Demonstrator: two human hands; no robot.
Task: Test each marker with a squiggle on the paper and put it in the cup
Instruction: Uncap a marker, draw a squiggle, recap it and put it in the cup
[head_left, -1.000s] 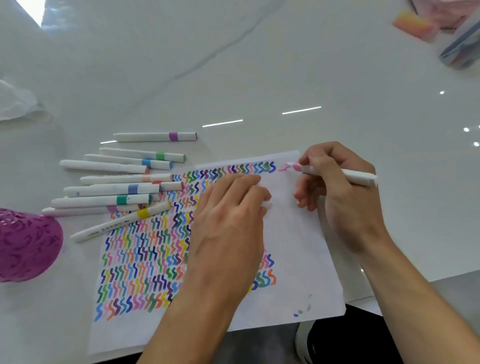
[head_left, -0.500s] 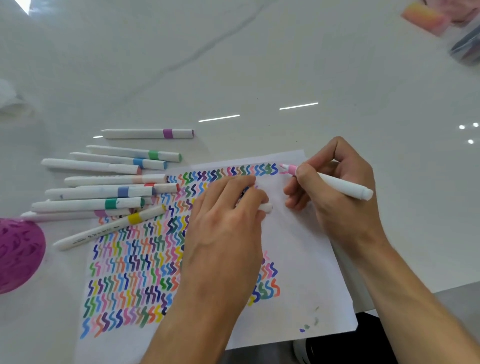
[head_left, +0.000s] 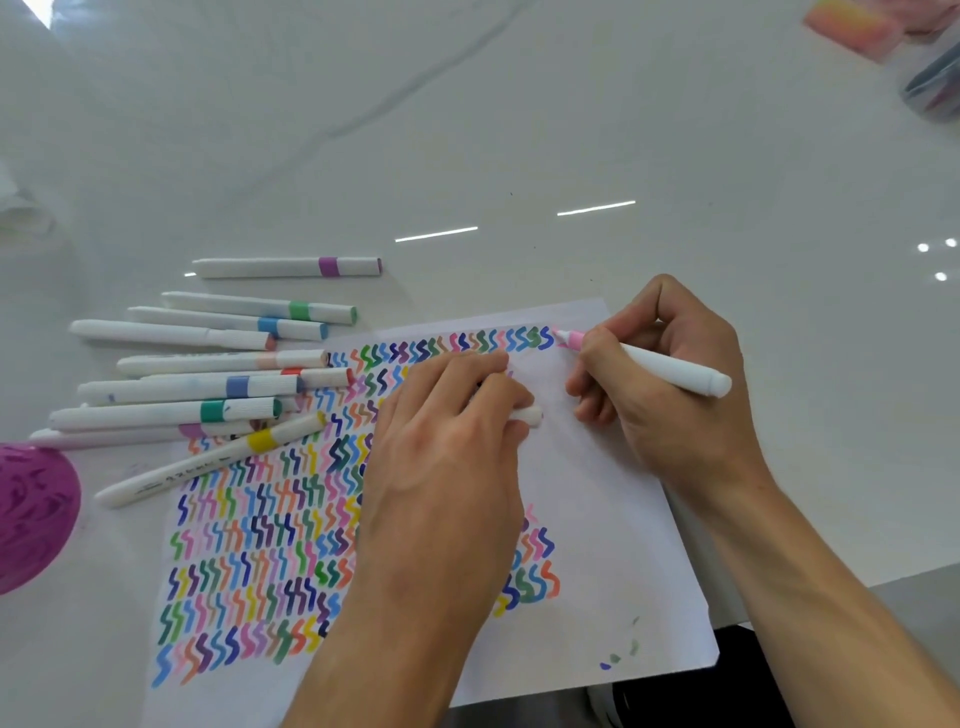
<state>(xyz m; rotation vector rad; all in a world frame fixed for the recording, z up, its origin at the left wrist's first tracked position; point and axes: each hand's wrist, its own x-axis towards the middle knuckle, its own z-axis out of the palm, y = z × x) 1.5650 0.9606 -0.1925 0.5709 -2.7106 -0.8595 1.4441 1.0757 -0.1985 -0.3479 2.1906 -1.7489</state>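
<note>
A white paper (head_left: 597, 519) covered in rows of coloured squiggles lies on the white table. My right hand (head_left: 670, 395) grips an uncapped pink marker (head_left: 670, 366), its tip touching the paper at the right end of the top row. My left hand (head_left: 447, 457) rests on the middle of the paper and holds the white marker cap (head_left: 527, 415) in its curled fingers. Several capped markers (head_left: 208, 387) lie in a loose pile left of the paper, one yellow-banded marker (head_left: 218, 457) partly on it. The purple cup (head_left: 31, 519) sits at the left edge, partly out of view.
A purple-banded marker (head_left: 291, 266) lies apart, behind the pile. Blurred pink and orange items (head_left: 852, 21) and a dark container (head_left: 935, 88) sit at the far right corner. The table's front edge (head_left: 883, 584) runs just below my right forearm.
The pink tip has traced down and back at the end of the top row, leaving a pink mark. My left hand has kept its place on the paper. The view has shifted slightly.
</note>
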